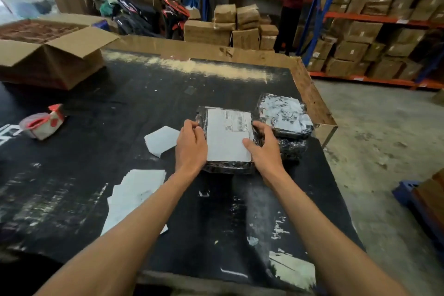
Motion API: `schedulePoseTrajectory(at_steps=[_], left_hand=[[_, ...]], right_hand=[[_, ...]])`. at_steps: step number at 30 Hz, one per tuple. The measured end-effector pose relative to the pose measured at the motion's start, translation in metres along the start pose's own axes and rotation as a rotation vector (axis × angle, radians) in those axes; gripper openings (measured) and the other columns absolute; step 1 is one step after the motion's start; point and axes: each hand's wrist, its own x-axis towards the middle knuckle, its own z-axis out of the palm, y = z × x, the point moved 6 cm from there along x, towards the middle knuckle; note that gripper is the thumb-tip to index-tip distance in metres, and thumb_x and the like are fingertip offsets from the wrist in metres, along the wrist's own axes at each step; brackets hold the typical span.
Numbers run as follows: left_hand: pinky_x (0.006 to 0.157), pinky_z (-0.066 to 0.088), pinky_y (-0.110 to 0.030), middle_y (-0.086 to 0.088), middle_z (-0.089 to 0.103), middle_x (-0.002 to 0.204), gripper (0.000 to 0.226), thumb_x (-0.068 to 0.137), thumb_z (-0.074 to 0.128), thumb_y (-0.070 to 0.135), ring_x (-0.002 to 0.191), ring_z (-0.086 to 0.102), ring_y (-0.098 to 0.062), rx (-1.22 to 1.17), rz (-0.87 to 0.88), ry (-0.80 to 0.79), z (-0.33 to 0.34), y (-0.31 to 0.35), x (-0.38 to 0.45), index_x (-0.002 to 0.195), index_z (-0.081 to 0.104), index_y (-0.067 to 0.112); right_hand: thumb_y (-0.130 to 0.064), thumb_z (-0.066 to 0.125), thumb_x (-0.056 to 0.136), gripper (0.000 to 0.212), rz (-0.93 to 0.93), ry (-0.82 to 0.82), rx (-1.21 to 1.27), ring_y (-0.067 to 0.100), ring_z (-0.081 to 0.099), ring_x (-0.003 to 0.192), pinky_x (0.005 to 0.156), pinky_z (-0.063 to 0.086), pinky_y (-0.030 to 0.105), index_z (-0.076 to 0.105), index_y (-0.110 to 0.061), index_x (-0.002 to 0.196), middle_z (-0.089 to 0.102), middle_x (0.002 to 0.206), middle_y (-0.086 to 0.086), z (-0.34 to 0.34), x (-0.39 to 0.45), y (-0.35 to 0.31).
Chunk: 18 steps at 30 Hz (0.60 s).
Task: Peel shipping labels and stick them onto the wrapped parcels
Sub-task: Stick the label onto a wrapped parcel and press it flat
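A black wrapped parcel (228, 167) lies on the black table with a white shipping label (228, 136) on its top face. My left hand (191, 144) grips the parcel's left side, fingers curled over its edge. My right hand (264, 145) holds the right side, thumb pressing on the label's right edge. Just right of it sits a second black parcel (292, 148). Stacked on that one is a third parcel (284, 114) covered with crumpled white label paper. A pile of white label sheets (134, 197) lies near my left forearm.
A loose white sheet (162, 140) lies left of my left hand. A red and white tape dispenser (43, 122) sits at far left. An open cardboard box (50, 55) stands at the back left. A person (294, 5) stands at the shelving (374, 19) behind the table.
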Motion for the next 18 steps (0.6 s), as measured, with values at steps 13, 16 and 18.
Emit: schedulePoseTrajectory(at_steps=[13,16,18], left_hand=[[0.069,0.042,-0.034,-0.001,0.065,0.095,0.027,0.096,0.050,0.046,0.088,0.062,-0.025,0.253,-0.120,-0.244,0.006,-0.093,-0.118,0.100,0.045,0.020],[0.072,0.043,-0.034,-0.005,0.067,0.104,0.032,0.096,0.050,0.047,0.092,0.062,-0.026,0.290,-0.126,-0.216,0.006,-0.091,-0.118,0.108,0.049,0.017],[0.075,0.047,-0.036,-0.006,0.066,0.105,0.036,0.095,0.049,0.051,0.095,0.062,-0.028,0.329,-0.142,-0.206,0.006,-0.092,-0.119,0.108,0.051,0.017]], right_hand=[[-0.011,0.067,0.088,0.040,0.161,-0.152,-0.205,0.020,0.053,0.114,0.106,0.044,0.045,0.053,-0.030,0.121,0.046,0.120,0.000,0.010,-0.087,0.100],[-0.024,0.065,0.090,0.037,0.133,-0.181,-0.341,0.022,0.054,0.115,0.109,0.038,0.051,0.051,-0.032,0.123,0.047,0.124,-0.002,0.008,-0.089,0.105],[-0.027,0.063,0.090,0.036,0.108,-0.214,-0.415,0.025,0.046,0.123,0.110,0.035,0.050,0.050,-0.031,0.124,0.043,0.127,0.000,0.008,-0.087,0.103]])
